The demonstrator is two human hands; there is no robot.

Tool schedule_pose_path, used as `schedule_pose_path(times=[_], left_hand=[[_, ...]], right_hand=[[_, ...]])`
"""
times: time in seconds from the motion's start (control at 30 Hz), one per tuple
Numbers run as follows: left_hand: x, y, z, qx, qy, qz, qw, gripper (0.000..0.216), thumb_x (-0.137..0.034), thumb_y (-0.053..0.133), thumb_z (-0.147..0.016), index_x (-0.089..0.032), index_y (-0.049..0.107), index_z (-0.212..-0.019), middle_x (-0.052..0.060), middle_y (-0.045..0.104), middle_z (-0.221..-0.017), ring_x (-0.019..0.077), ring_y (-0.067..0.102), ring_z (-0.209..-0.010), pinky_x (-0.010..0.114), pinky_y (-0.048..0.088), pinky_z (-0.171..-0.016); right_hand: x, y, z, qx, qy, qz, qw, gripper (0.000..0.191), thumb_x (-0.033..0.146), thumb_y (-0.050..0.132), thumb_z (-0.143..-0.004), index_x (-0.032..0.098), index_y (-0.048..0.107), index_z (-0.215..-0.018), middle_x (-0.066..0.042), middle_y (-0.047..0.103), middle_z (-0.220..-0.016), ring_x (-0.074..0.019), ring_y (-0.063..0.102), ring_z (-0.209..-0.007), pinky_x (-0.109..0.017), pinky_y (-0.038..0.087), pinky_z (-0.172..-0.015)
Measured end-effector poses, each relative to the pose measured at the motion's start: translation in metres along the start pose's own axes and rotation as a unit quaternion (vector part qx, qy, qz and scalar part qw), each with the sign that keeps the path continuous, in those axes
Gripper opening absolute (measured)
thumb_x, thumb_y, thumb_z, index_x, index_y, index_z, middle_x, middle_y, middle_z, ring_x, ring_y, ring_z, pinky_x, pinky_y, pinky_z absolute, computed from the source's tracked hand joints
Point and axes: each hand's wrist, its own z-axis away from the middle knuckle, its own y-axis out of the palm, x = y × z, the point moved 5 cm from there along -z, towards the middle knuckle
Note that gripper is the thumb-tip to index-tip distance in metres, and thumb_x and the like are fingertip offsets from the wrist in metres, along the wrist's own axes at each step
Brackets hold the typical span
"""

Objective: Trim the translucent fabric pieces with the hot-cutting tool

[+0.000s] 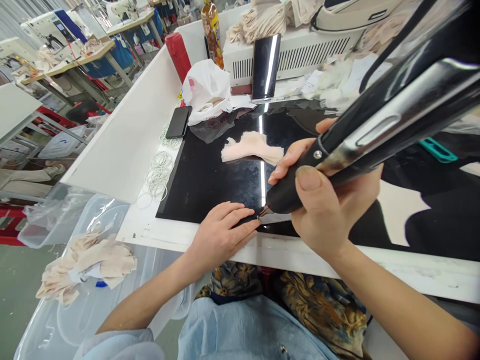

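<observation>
My right hand (325, 200) is wrapped round a large black and silver hand tool (378, 115), whose pointed tip (262, 212) touches the black glossy work surface (210, 175). My left hand (221, 232) lies flat with fingers stretched out, fingertips pressing down right beside the tool tip. Something small sits under the fingertips and tip, too small to name. A stack of pale pink fabric pieces (250, 147) lies on the black surface farther back.
Several white elastic rings (159, 172) and a black phone (178, 122) lie left of the surface. A white plastic bag (208, 90), red bottle (178, 55) and white machine box (300, 57) stand behind. A clear bin (45, 325) with pink fabric pieces (86, 262) sits lower left.
</observation>
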Motion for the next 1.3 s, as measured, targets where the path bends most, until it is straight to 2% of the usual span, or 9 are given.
schedule_pose_path(times=[0.47, 0.73, 1.03, 1.17, 1.3], left_hand=[[0.002, 0.000, 0.001, -0.009, 0.000, 0.017, 1.000, 0.020, -0.024, 0.066, -0.096, -0.021, 0.072, -0.114, 0.006, 0.074, -0.119, 0.0234, 0.066, -0.117, 0.042, 0.055, -0.103], [0.007, -0.003, 0.002, -0.011, -0.040, 0.055, 0.998, 0.014, -0.020, 0.061, -0.098, -0.018, 0.071, -0.109, 0.006, 0.075, -0.118, 0.0201, 0.068, -0.112, 0.042, 0.052, -0.107], [0.006, 0.000, -0.001, -0.010, -0.028, 0.051, 0.998, 0.021, -0.019, 0.061, -0.098, -0.017, 0.070, -0.117, 0.007, 0.072, -0.122, 0.0204, 0.065, -0.116, 0.040, 0.052, -0.107], [0.005, 0.002, -0.002, 0.007, -0.014, 0.048, 0.999, 0.023, -0.021, 0.061, -0.097, -0.019, 0.071, -0.119, 0.008, 0.070, -0.126, 0.0229, 0.062, -0.121, 0.042, 0.053, -0.107], [0.009, -0.003, -0.011, 0.013, 0.016, 0.062, 0.998, 0.019, -0.022, 0.058, -0.099, -0.019, 0.072, -0.112, 0.009, 0.071, -0.121, 0.0216, 0.065, -0.117, 0.041, 0.055, -0.104]], right_hand=[[-0.001, -0.001, 0.000, 0.012, -0.018, 0.025, 0.999, 0.032, 0.030, 0.075, -0.084, 0.031, 0.063, -0.113, 0.002, 0.064, -0.081, -0.0130, 0.058, -0.060, -0.031, 0.054, -0.048], [0.003, -0.005, 0.004, 0.013, 0.013, 0.004, 1.000, 0.036, 0.035, 0.079, -0.080, 0.030, 0.062, -0.112, 0.002, 0.065, -0.083, -0.0130, 0.057, -0.060, -0.032, 0.049, -0.048], [0.002, -0.006, 0.010, 0.013, 0.024, 0.002, 1.000, 0.029, 0.029, 0.077, -0.082, 0.029, 0.062, -0.107, 0.002, 0.066, -0.083, -0.0136, 0.060, -0.060, -0.035, 0.051, -0.052], [0.010, -0.006, -0.001, 0.032, 0.036, 0.009, 0.999, 0.035, 0.037, 0.082, -0.078, 0.030, 0.060, -0.105, 0.004, 0.065, -0.082, -0.0117, 0.059, -0.061, -0.032, 0.053, -0.054], [0.025, -0.016, -0.027, 0.054, 0.044, 0.057, 0.996, 0.046, 0.046, 0.087, -0.069, 0.032, 0.063, -0.105, 0.004, 0.065, -0.081, -0.0132, 0.061, -0.063, -0.033, 0.056, -0.055]])
